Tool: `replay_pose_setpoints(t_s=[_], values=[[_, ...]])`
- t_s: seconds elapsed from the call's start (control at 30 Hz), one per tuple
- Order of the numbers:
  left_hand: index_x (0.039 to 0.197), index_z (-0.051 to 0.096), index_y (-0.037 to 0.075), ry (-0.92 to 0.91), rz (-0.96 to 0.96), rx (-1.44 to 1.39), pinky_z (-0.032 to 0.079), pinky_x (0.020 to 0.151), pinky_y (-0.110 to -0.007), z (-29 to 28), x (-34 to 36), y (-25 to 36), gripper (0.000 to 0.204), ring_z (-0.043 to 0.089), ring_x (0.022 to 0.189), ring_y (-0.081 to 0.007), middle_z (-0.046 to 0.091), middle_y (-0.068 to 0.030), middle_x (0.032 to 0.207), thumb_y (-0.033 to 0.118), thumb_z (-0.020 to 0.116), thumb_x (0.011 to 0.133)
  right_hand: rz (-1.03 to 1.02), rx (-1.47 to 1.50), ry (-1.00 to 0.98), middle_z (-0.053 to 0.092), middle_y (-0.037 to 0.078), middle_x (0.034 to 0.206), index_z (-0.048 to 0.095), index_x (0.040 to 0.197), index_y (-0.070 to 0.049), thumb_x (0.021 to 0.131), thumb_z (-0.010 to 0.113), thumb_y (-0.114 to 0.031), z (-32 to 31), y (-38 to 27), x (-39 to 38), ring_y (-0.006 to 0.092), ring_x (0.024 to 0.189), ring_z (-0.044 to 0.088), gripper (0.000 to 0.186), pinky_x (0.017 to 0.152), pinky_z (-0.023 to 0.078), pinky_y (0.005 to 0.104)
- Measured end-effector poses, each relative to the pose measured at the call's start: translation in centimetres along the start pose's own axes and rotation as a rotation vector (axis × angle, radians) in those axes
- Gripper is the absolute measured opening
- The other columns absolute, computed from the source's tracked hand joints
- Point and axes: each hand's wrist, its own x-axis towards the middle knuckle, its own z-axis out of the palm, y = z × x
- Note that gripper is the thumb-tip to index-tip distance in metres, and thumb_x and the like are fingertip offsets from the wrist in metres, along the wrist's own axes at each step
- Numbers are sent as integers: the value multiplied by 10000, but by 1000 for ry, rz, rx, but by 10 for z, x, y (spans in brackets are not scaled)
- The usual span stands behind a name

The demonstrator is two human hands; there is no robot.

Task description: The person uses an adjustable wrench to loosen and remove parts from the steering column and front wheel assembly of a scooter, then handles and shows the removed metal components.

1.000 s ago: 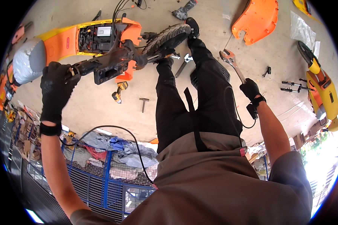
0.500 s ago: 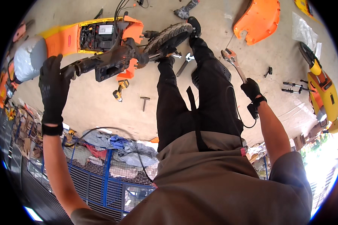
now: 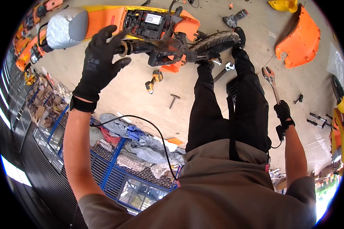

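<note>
My left hand (image 3: 97,65), in a black glove, is open with its fingers spread around the end of a dark steering tube (image 3: 151,47). Whether it touches the tube I cannot tell. A ringed collar (image 3: 125,48) sits at that end, just by my palm. The tube belongs to an orange and yellow electric motorcycle (image 3: 103,21) lying on its side, its battery bay uncovered. Its knobbly front wheel (image 3: 219,42) lies by my feet. My right hand (image 3: 282,111), also gloved, is closed on the handle of a large adjustable wrench (image 3: 274,84), jaw pointing away from me.
On the floor lie a yellow cordless drill (image 3: 154,81), a T-shaped tool (image 3: 174,100), another wrench (image 3: 224,71) between my legs and a grey power tool (image 3: 236,18). An orange body panel (image 3: 301,40) lies far right. A black cable (image 3: 156,128) loops beside my left arm.
The view has swung left, so the scene sits further right. My left hand's fingers have spread wider by the tube's end. The wrench stays in my right hand.
</note>
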Motion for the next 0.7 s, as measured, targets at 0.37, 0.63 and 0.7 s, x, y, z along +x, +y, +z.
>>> replay_pose_setpoints(t_s=[0.37, 0.63, 0.7], values=[[1169, 633, 123, 40, -30, 100, 450, 945, -462, 7, 4, -6, 525, 530, 1149, -336, 532, -112, 1304, 106, 811, 675, -9, -21, 17, 600, 173, 674, 565, 810, -8, 747, 615, -220, 0, -7, 2, 311, 592, 606, 227, 540, 470, 432], [1184, 611, 108, -150, -132, 126, 474, 910, -441, 7, 9, -9, 521, 542, 1130, -346, 551, -122, 1258, 167, 810, 706, -19, 23, 4, 586, 150, 650, 554, 798, -18, 751, 605, -212, -3, -8, -2, 294, 561, 591, 206, 516, 460, 419], [1190, 605, 92, -169, -208, 121, 486, 887, -432, 10, 10, -11, 521, 558, 1102, -354, 566, -139, 1231, 206, 808, 724, -9, 14, 2, 582, 147, 645, 551, 794, -20, 752, 604, -213, -2, -5, -1, 290, 561, 590, 204, 515, 459, 419]])
